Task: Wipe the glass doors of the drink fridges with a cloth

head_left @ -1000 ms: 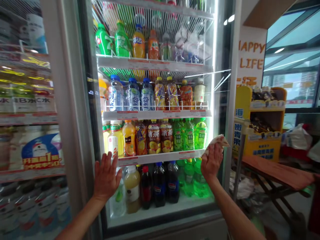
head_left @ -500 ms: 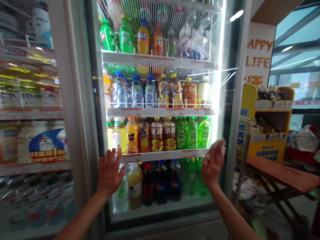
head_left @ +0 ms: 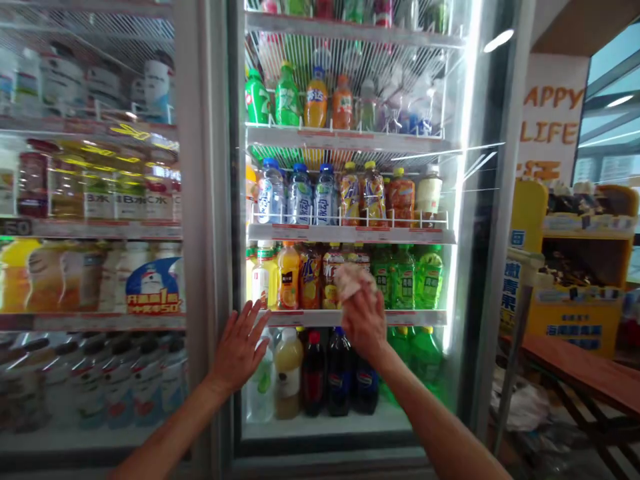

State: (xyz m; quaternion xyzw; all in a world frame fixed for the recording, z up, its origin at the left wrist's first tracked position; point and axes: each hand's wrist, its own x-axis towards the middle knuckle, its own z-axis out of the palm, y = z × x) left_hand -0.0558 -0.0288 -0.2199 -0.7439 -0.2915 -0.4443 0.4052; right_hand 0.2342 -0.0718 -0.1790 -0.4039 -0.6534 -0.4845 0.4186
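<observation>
I face a glass-door drinks fridge point(head_left: 480, 220) filled with bottles on lit shelves. My left hand point(head_left: 240, 348) lies flat with spread fingers on the glass near the door's left edge, level with the lower shelf. My right hand point(head_left: 364, 319) presses a crumpled pale cloth point(head_left: 351, 277) against the glass in the middle of the door, in front of the row of tea and green bottles point(head_left: 400, 277). Dark cola bottles point(head_left: 340, 370) stand on the bottom shelf below my hands.
A second fridge door point(head_left: 95, 220) with fogged glass stands to the left. On the right are a yellow display stand point(head_left: 565, 267), a brown folding table point(head_left: 585, 370), a metal pole point(head_left: 510, 353) and a wall sign with orange letters point(head_left: 550, 113).
My right hand with the cloth has slid left across the glass, from the door's right edge to its middle. The view has shifted left. My left hand stays flat on the glass.
</observation>
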